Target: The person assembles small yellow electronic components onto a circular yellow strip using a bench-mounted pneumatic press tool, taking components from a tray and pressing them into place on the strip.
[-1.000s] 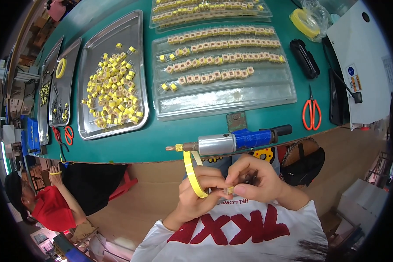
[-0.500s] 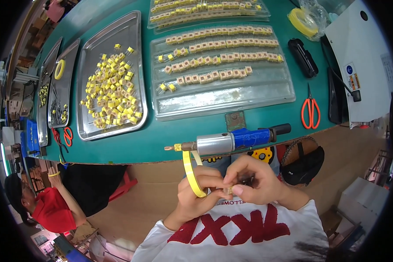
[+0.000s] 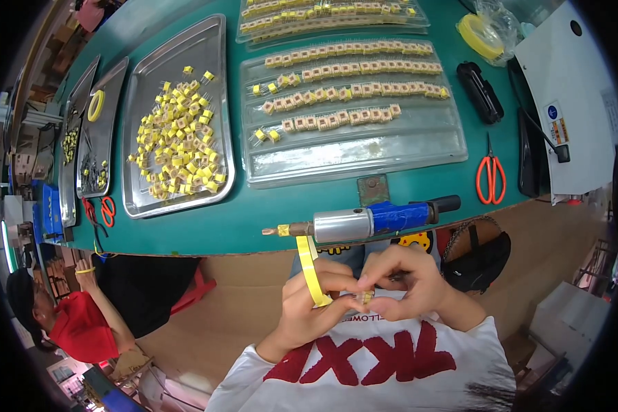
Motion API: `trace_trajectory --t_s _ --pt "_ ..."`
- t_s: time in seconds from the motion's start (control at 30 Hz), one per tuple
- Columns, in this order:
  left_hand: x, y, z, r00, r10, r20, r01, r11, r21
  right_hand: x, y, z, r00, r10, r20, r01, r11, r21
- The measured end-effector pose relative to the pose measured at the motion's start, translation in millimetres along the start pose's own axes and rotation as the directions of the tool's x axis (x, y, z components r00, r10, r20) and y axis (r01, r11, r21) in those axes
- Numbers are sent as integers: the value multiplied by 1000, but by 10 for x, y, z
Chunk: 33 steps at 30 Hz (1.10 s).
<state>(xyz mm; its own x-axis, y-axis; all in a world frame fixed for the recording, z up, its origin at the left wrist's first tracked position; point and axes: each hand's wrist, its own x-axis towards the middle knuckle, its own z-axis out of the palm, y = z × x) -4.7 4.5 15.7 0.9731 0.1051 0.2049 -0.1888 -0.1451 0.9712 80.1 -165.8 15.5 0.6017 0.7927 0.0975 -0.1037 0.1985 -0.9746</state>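
Down low at centre frame, left hand [image 3: 309, 309] and right hand [image 3: 408, 285] pinching a small yellow component [image 3: 366, 297] with yellow tape [image 3: 310, 264], above them the green table [image 3: 254, 220], blue-handled tool [image 3: 364, 221] at its edge, steel tray [image 3: 178, 130] upper left, orange scissors [image 3: 490, 177] right, brown floor [image 3: 206, 302] beneath.

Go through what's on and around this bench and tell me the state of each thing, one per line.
left hand: grip closed on yellow tape strip
right hand: pinching small component
blue-handled tool: lying at table edge, unheld
orange scissors: closed, lying flat
steel tray: holds loose yellow parts
clear tray: parts in rows, near part bare
tape roll: inside clear bag
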Motion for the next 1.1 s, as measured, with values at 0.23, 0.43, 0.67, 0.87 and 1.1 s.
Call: trace_trajectory --t_s 0.23,0.43,0.67,0.87,1.1 --pt "-18 -27 -1 1000 -15 -21 14 998 -69 19 2 105 989 148 12 -145 947 285" --pt "-27 -4 -20 999 -15 -35 15 1000 -2 34 -26 123 988 152 -6 -146 958 246" --pt "-28 -10 -31 999 8 -38 -7 1000 21 68 -125 147 979 206 -6 -199 953 228" --pt "-64 -61 -49 997 -61 -38 58 997 -57 112 -198 94 981 193 29 -195 972 132" --pt "-93 -103 -73 981 -193 37 191 896 -400 113 -48 20 995 19 102 -32 992 126"
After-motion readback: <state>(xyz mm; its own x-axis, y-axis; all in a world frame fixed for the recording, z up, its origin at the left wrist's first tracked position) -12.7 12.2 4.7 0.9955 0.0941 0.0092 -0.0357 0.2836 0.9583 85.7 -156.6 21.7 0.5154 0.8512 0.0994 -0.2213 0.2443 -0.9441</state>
